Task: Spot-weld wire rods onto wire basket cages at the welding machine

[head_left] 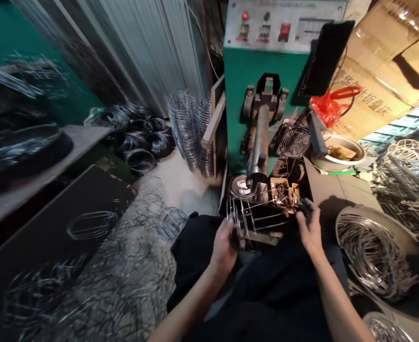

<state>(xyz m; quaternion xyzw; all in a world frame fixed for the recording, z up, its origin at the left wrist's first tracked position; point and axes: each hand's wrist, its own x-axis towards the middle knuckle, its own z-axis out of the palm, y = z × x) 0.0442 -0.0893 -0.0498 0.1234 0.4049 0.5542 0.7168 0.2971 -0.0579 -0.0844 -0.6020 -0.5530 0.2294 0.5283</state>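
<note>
A wire rack point(254, 216) of thin bent metal rods spans the gap between my two hands, over my lap. My left hand point(225, 244) is closed around its left end. At the far right end, the fingers of my right hand point(309, 222) pinch the rods; the fingertips are dark and slightly blurred. Just beyond the rack is the thick metal arm point(261, 142) of a green machine point(270, 61), with a round tip pointing toward me. Small bright orange specks show on the rods near my left hand. Under the arm lies a small round dish point(242, 186).
At right stand a basin of bent wires point(373, 256), a pile of metal rods point(405, 185) and a white pot point(341, 152). Stacked wire rings point(188, 133) and dark wire coils point(141, 133) sit behind left. Wire scraps point(124, 280) cover the floor near a dark board point(60, 209).
</note>
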